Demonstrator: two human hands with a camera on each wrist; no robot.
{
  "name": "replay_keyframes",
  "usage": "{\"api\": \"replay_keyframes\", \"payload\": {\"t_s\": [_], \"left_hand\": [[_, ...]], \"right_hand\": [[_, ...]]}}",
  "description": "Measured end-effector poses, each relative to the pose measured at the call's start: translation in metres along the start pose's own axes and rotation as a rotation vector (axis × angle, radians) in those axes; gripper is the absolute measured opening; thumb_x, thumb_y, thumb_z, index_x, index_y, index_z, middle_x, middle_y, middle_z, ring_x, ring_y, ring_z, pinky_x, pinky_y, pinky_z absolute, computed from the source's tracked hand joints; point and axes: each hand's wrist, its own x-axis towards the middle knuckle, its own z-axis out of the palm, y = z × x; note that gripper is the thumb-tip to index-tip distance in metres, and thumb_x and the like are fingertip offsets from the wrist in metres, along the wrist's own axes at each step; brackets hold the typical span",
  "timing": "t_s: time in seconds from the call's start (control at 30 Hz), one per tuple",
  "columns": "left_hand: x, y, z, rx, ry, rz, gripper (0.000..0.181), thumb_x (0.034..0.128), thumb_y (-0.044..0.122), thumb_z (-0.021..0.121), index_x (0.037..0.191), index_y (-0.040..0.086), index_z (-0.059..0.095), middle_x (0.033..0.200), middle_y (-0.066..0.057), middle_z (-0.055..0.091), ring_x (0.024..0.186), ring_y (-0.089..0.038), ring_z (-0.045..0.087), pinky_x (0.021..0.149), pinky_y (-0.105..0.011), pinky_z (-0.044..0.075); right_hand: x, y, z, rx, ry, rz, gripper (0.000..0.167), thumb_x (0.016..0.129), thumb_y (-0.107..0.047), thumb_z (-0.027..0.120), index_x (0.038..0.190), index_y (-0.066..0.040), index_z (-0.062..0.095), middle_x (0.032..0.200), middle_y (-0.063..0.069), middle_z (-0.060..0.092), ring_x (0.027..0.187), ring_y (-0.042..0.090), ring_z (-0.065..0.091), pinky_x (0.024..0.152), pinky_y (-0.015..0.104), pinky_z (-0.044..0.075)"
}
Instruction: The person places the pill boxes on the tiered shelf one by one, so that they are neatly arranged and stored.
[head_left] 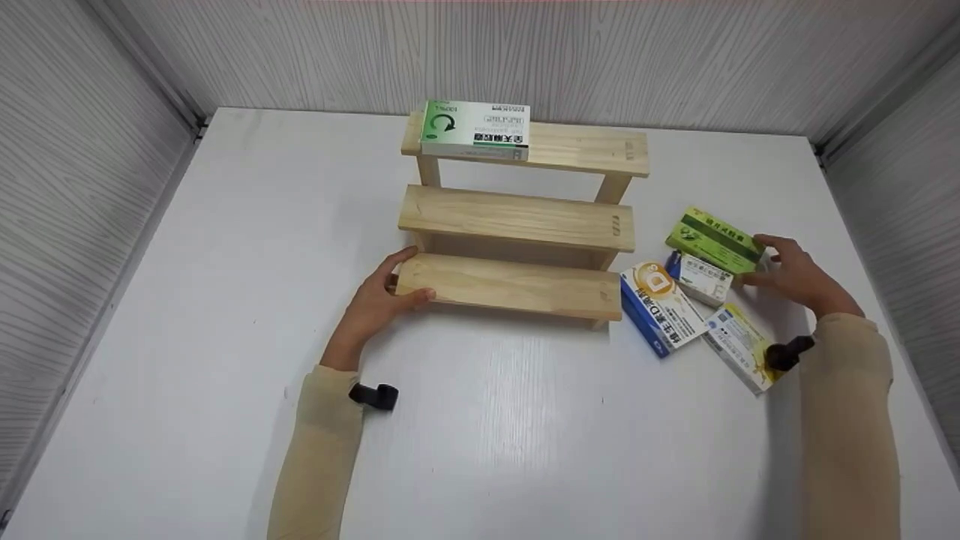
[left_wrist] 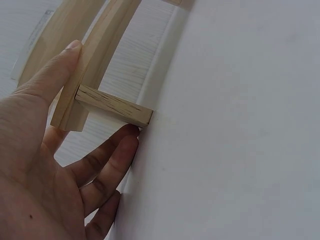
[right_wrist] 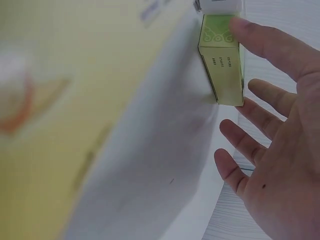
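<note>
A three-step wooden display rack (head_left: 517, 217) stands on the white table. At the left end of its lowest step, my left hand (head_left: 379, 298) grips the board, thumb on the front edge and a finger behind. The left wrist view shows the thumb against the board (left_wrist: 102, 55) and other fingertips by the leg (left_wrist: 115, 105). My right hand (head_left: 806, 277) is at the right end of a green medicine box (head_left: 716, 241), thumb and fingers spread about that end. Up close in the right wrist view, the thumb overlaps a corner of the green box (right_wrist: 222, 75); firm contact is unclear.
A green-and-white medicine box (head_left: 476, 129) lies on the top step, at its left. Beside the rack lie a small blue-and-white box (head_left: 703, 279), a blue-white vitamin D box (head_left: 664, 307) and a yellow-white box (head_left: 742, 349) under the right wrist camera. Grey wood-grain panels (head_left: 525, 52) enclose the table.
</note>
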Motion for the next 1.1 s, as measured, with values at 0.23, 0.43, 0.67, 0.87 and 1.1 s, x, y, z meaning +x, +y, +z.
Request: {"api": "replay_keyframes", "payload": {"t_s": [0.23,0.43,0.67,0.87,1.1], "left_hand": [[0.001,-0.001,0.000,0.002,0.007,-0.001,0.084,0.0776,0.043,0.079,0.148,0.036,0.035,0.112,-0.018,0.056,0.090,-0.022,0.061,0.080,-0.032,0.045],[-0.001,-0.001,0.001,0.012,0.014,-0.007,0.085,0.0761,0.046,0.080,0.148,0.037,0.035,0.114,-0.018,0.057,0.091,-0.022,0.061,0.080,-0.032,0.046],[-0.001,-0.002,0.001,0.030,0.021,-0.004,0.083,0.0766,0.046,0.079,0.147,0.040,0.036,0.115,-0.018,0.057,0.095,-0.023,0.059,0.081,-0.032,0.045],[0.001,-0.002,0.001,0.037,0.019,-0.006,0.083,0.0767,0.046,0.079,0.147,0.039,0.035,0.115,-0.018,0.057,0.096,-0.024,0.059,0.081,-0.032,0.045],[0.002,-0.001,0.000,0.043,0.010,-0.020,0.085,0.0772,0.045,0.079,0.149,0.037,0.033,0.117,-0.018,0.056,0.100,-0.024,0.058,0.082,-0.032,0.045]], "right_hand": [[-0.001,-0.002,0.000,-0.010,0.013,-0.011,0.092,0.091,-0.043,0.064,0.153,0.001,0.012,0.153,0.036,0.007,0.133,0.057,0.018,0.102,0.069,0.024],[-0.007,-0.002,-0.004,-0.001,0.036,-0.014,0.086,0.092,-0.045,0.061,0.152,0.001,0.019,0.153,0.034,0.006,0.132,0.054,0.022,0.097,0.066,0.031],[-0.015,0.000,-0.014,0.003,0.088,-0.031,0.081,0.093,-0.044,0.060,0.150,0.002,0.024,0.153,0.034,0.010,0.132,0.053,0.025,0.095,0.064,0.033],[-0.022,-0.002,-0.024,0.034,0.154,-0.060,0.076,0.094,-0.039,0.059,0.149,0.003,0.027,0.153,0.031,0.015,0.131,0.050,0.028,0.093,0.058,0.034],[-0.031,-0.013,-0.033,0.094,0.243,-0.152,0.060,0.094,-0.028,0.062,0.143,0.000,0.041,0.140,0.008,0.035,0.111,0.011,0.040,0.075,0.017,0.034]]}}
